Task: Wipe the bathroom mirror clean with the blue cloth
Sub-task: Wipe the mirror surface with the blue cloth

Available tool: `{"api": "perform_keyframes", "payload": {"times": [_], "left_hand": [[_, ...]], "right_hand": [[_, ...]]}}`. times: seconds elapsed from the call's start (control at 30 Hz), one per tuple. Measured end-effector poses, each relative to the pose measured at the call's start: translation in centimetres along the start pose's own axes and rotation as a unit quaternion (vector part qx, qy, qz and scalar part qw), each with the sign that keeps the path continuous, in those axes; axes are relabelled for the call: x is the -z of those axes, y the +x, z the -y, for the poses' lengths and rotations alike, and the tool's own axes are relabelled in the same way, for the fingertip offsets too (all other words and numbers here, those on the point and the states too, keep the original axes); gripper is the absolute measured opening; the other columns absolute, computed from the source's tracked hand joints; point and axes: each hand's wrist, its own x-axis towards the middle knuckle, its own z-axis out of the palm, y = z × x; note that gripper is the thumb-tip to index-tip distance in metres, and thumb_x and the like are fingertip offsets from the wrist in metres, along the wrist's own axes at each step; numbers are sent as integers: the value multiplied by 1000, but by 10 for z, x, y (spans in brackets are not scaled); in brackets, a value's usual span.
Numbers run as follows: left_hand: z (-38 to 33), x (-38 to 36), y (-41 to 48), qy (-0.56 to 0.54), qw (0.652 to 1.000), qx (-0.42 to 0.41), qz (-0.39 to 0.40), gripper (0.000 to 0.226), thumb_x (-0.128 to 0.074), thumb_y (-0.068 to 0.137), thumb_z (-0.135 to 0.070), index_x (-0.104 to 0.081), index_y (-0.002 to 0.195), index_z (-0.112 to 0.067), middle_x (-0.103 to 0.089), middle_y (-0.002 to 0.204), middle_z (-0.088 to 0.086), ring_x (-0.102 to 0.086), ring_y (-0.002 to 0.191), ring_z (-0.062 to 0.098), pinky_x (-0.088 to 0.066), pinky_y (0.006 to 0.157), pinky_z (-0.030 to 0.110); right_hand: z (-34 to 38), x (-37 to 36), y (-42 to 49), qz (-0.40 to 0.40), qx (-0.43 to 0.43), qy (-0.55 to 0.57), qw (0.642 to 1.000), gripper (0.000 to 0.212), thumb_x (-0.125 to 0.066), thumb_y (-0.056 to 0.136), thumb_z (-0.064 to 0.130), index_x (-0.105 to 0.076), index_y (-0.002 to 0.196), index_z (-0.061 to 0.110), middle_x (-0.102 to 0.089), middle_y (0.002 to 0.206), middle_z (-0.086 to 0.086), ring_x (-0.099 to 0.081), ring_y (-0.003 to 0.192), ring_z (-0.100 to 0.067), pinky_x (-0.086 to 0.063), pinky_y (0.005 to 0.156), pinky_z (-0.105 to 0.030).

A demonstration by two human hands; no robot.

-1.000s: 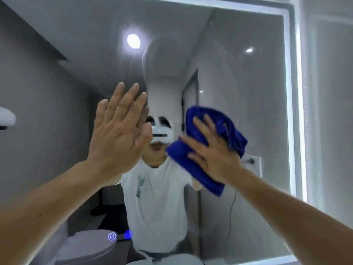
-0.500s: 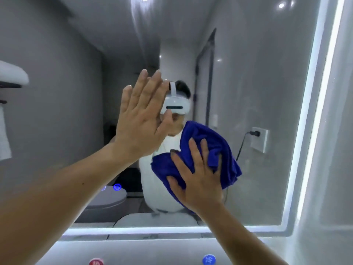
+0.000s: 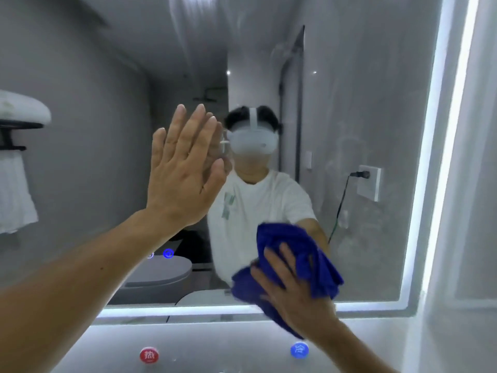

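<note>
1. Left forearm (image 3: 67,286): bare, enters from the lower left and rises towards the glass.
2. Right forearm (image 3: 357,348): bare, enters from the lower right.
3. Red round marker (image 3: 148,355) and blue round marker (image 3: 299,350): sit well apart on the pale surface below the mirror, the blue one just beside the right wrist.
4. Left hand (image 3: 185,168): lies flat against the mirror (image 3: 363,103), fingers straight and close together, grips nothing, meets its own reflection at the fingertips.
5. Right hand (image 3: 293,292): presses the blue cloth (image 3: 285,235) onto the glass with spread, nearly straight fingers, thumb out to the left; somewhat blurred.
6. Blue cloth: bunched in folds between palm and mirror, low and right of centre, overlaps the lit strip (image 3: 188,309) along the bottom edge and bulges out above and right of the fingers.
7. Mirror: framed by the same white glow up the right side; shows hazy streaks on its right part and a small blue glowing dot (image 3: 168,253) near the lower left.
8. In the reflection, nearest: a person in a white T-shirt (image 3: 255,205) with a white headset (image 3: 252,141).
9. Further back in the reflection: a toilet (image 3: 158,273) at lower left, a white towel (image 3: 13,192) hanging from a black rack (image 3: 16,127) at the left edge, and a white wall socket (image 3: 369,181) with a black plug (image 3: 359,174) on the right.
</note>
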Motion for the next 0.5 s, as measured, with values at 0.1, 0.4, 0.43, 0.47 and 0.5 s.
{"api": "perform_keyframes", "payload": {"times": [0.1,0.4,0.43,0.47,0.5], "left_hand": [[9,7,-6,-2,1000,21,18,64,-28,96,-41,-28,154,-14,-21,163,4,-9,151,22,-12,119,50],[48,27,-17,-3,998,56,-7,61,-31,95,-36,-32,152,-14,-23,162,5,-8,150,20,-8,120,46],[51,28,-19,-1,998,60,-5,62,-31,95,-36,-32,152,-14,-22,162,5,-8,150,20,-8,120,46],[54,28,-20,-2,998,64,-2,62,-31,95,-37,-31,153,-15,-22,162,4,-7,150,20,-9,120,47],[56,28,-22,-3,998,66,2,62,-31,95,-37,-30,153,-15,-21,162,4,-8,151,20,-9,120,48]], "right_hand": [[-11,18,86,-46,-119,41,991,46,-28,105,48,-46,141,26,-20,159,-13,-10,149,-37,-3,116,-60],[18,38,236,-128,-292,80,944,38,-45,100,41,-57,132,23,-29,157,-20,-20,146,-44,-18,110,-71],[23,37,229,-132,-277,72,949,37,-45,100,41,-57,131,24,-30,157,-20,-21,146,-43,-18,111,-70],[28,33,218,-132,-252,66,956,37,-45,101,42,-56,132,25,-30,157,-19,-21,146,-43,-17,112,-68],[35,28,203,-126,-221,62,965,38,-45,101,42,-54,133,25,-28,158,-17,-20,146,-42,-16,112,-67]]}}
